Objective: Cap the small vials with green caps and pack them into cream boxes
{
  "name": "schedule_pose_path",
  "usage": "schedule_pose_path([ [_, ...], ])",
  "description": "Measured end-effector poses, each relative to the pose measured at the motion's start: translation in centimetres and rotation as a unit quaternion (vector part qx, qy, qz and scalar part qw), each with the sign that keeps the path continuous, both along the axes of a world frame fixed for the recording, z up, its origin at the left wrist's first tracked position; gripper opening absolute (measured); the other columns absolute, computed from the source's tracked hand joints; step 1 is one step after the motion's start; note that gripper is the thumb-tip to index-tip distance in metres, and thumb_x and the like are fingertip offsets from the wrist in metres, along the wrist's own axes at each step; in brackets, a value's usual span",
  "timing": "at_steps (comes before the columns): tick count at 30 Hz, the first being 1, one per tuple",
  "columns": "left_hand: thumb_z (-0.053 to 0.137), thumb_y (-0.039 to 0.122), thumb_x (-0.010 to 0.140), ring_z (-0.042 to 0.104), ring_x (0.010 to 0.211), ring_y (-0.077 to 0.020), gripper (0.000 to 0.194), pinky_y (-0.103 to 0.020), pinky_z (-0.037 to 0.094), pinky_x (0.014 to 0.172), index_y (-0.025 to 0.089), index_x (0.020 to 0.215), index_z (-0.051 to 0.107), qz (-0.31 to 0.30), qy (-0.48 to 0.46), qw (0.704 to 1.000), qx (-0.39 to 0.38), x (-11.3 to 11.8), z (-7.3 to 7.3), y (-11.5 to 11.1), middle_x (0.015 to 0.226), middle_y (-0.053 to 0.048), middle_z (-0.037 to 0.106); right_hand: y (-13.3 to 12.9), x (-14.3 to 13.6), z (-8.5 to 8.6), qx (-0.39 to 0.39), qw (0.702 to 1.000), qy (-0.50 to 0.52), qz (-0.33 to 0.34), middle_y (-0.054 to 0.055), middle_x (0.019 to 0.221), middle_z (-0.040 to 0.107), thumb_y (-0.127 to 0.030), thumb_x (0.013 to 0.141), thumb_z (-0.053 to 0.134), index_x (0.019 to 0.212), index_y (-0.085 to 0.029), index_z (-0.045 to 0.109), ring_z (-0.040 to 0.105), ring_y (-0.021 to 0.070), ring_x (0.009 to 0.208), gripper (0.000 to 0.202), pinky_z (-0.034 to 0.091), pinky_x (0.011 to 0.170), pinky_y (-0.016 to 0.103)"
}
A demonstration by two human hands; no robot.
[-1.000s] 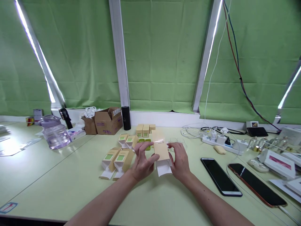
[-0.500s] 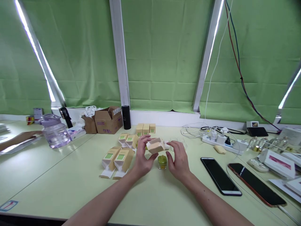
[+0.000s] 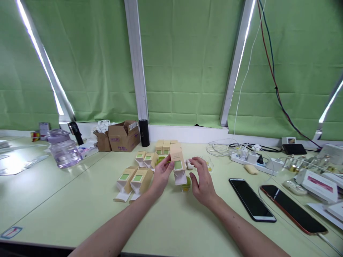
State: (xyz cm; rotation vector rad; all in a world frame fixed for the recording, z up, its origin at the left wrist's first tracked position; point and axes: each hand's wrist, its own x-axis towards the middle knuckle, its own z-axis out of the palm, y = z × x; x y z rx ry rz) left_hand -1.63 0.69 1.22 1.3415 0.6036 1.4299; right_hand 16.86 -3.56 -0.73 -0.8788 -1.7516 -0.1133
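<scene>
A tan carton [image 3: 177, 157] is gripped by the left hand [image 3: 162, 175] at mid-scene. A green-lidded jar [image 3: 187, 183] is partly hidden by the carton's white flap [image 3: 180, 179]; just right, the right hand [image 3: 203, 181] is held loosely open.

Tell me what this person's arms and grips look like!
The left forearm and right forearm are bare, narrowing toward the wrists, with no sleeves, watch or bracelet showing. A tiny spot marks the right one. The left grip and right grip wear no gloves, and I see no rings.
</scene>
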Motion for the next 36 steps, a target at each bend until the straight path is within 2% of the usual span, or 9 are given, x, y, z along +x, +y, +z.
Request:
schedule_pose_path([
  [6, 0.075, 0.052, 0.086, 0.062, 0.132, -0.0325, 0.062, -0.049, 0.050, 0.110, 0.020, 0.138, 0.062, 0.017, 0.018, 1.000, -0.015, 0.0, 0.1, -0.3, 0.135, -0.011, 0.070, -0.4, -0.3, 0.2, -0.056, 0.997, 0.005, 0.058, 0.013, 0.148, 0.038, -0.012, 0.099, 0.041, 0.149, -0.033, 0.042, 0.064, 0.0253, 0.114, 0.054, 0.062, 0.088, 0.045],
  [13, 0.069, 0.054, 0.090, 0.070, 0.114, -0.0264, 0.054, -0.043, 0.055, 0.101, 0.026, 0.135, 0.059, 0.038, 0.067, 0.997, 0.011, 0.2, 0.0, -0.8, 0.118, -0.009, 0.074, -0.6, -0.6, 0.1, -0.088, 0.989, 0.034, 0.114, 0.012, 0.147, 0.039, -0.011, 0.099, 0.041, 0.137, -0.031, 0.056, 0.061, 0.0239, 0.118, 0.045, 0.060, 0.098, 0.045],
  [19, 0.066, 0.052, 0.093, 0.064, 0.119, -0.0254, 0.055, -0.038, 0.054, 0.096, 0.023, 0.137, 0.052, 0.017, 0.052, 0.998, 0.034, 0.1, 0.1, -1.3, 0.138, -0.014, 0.061, -0.3, -0.4, 0.2, -0.138, 0.974, 0.122, 0.133, 0.011, 0.138, 0.040, -0.024, 0.103, 0.044, 0.137, -0.032, 0.059, 0.065, 0.0198, 0.102, 0.037, 0.061, 0.093, 0.042],
  [24, 0.074, 0.041, 0.087, 0.064, 0.105, -0.0224, 0.063, -0.035, 0.055, 0.086, 0.026, 0.142, 0.048, -0.036, 0.063, 0.995, 0.062, -0.2, -0.5, -1.1, 0.128, -0.012, 0.062, 0.0, -0.2, 0.3, -0.162, 0.959, 0.181, 0.148, 0.009, 0.132, 0.041, -0.030, 0.102, 0.050, 0.135, -0.032, 0.061, 0.066, 0.0184, 0.098, 0.035, 0.060, 0.091, 0.040],
  [27, 0.077, 0.038, 0.084, 0.062, 0.107, -0.0216, 0.055, -0.035, 0.056, 0.088, 0.027, 0.134, 0.057, -0.015, 0.089, 0.991, 0.098, -0.2, -0.7, -1.0, 0.148, -0.013, 0.046, 0.1, -0.1, 0.3, -0.165, 0.954, 0.195, 0.157, 0.008, 0.131, 0.041, -0.032, 0.100, 0.053, 0.135, -0.032, 0.061, 0.066, 0.0180, 0.099, 0.036, 0.060, 0.089, 0.038],
  [29, 0.077, 0.037, 0.084, 0.063, 0.105, -0.0207, 0.052, -0.036, 0.057, 0.089, 0.027, 0.131, 0.059, -0.002, 0.103, 0.988, 0.112, -0.1, -0.6, -1.0, 0.154, -0.012, 0.038, 0.1, -0.1, 0.3, -0.168, 0.952, 0.197, 0.161, 0.008, 0.131, 0.042, -0.032, 0.099, 0.054, 0.135, -0.033, 0.062, 0.065, 0.0175, 0.097, 0.036, 0.060, 0.089, 0.038],
  [36, 0.078, 0.034, 0.084, 0.066, 0.100, -0.0195, 0.047, -0.039, 0.058, 0.090, 0.027, 0.128, 0.063, 0.020, 0.123, 0.985, 0.122, 0.0, -0.5, -1.2, 0.154, -0.013, 0.039, -0.2, -0.2, 0.5, -0.179, 0.949, 0.191, 0.175, 0.009, 0.130, 0.042, -0.033, 0.099, 0.056, 0.135, -0.031, 0.063, 0.066, 0.0166, 0.093, 0.037, 0.061, 0.088, 0.039],
])
